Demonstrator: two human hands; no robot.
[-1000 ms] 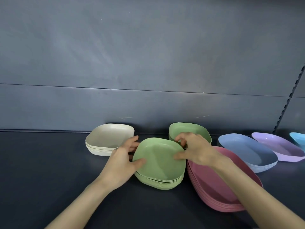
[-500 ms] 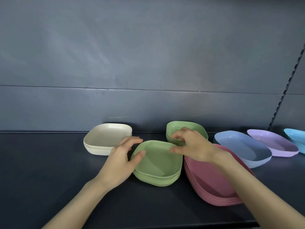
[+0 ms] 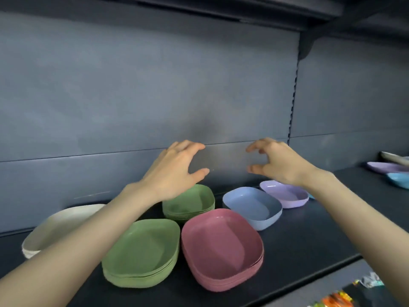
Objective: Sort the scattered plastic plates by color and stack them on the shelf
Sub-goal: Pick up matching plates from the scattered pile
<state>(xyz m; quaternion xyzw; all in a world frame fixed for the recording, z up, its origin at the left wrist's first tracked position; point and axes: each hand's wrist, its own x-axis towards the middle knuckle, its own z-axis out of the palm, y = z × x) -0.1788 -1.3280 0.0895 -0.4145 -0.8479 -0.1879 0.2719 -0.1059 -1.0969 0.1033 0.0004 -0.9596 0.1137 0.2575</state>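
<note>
Behind the left grip (image 3: 174, 171) and the right grip (image 3: 283, 165) stands a blue-grey back panel (image 3: 110, 96). Just right of the right grip runs a slotted upright rail (image 3: 293, 96), topped by a dark bracket (image 3: 307, 45). Well below lie blurred bright packets (image 3: 332, 301).

Left hand (image 3: 176, 170): raised, back toward the camera, fingers spread and nearly straight, pointing up and to the right; thumb held apart below them; nothing held.
Left forearm (image 3: 77, 240): bare, ran from the lower left corner up to the wrist.
Right hand (image 3: 280, 162): raised at about the same height, fingers loosely curled toward the left hand, thumb below them with a gap between; nothing held.
Right forearm (image 3: 365, 218): bare, ran from the lower right edge up to the wrist.
Hands apart, fingertips facing each other.
</note>
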